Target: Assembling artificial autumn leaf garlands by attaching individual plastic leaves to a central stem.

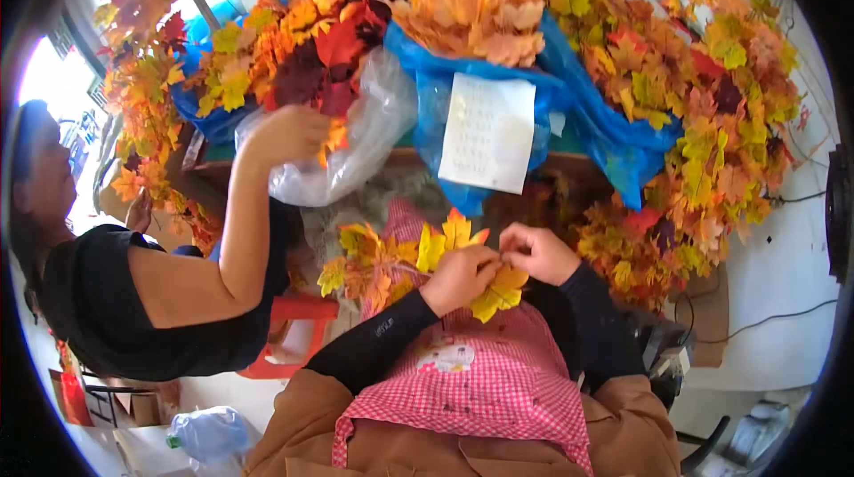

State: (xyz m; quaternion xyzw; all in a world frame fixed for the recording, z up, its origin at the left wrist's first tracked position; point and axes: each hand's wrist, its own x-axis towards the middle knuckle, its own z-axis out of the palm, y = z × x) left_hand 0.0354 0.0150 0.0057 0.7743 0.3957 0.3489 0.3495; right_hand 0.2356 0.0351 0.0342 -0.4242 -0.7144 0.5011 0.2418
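My left hand (461,278) is closed on a garland of artificial maple leaves (381,253), which trails off to its left over the apron on my lap. Close beside it, my right hand (539,255) pinches with thumb and forefinger at the upper edge of a yellow maple leaf (500,296). The fingertips of both hands almost meet above this leaf, and its stem is hidden by them. An orange and yellow leaf (461,230) stands up just beyond my left hand.
Ahead, a table carries blue plastic bags (427,104) and heaps of autumn leaves (471,15). A written paper sheet (487,132) hangs in front. At left, a co-worker's hand (289,135) reaches to leaves beside a clear bag (356,144). A red stool (298,335) stands near.
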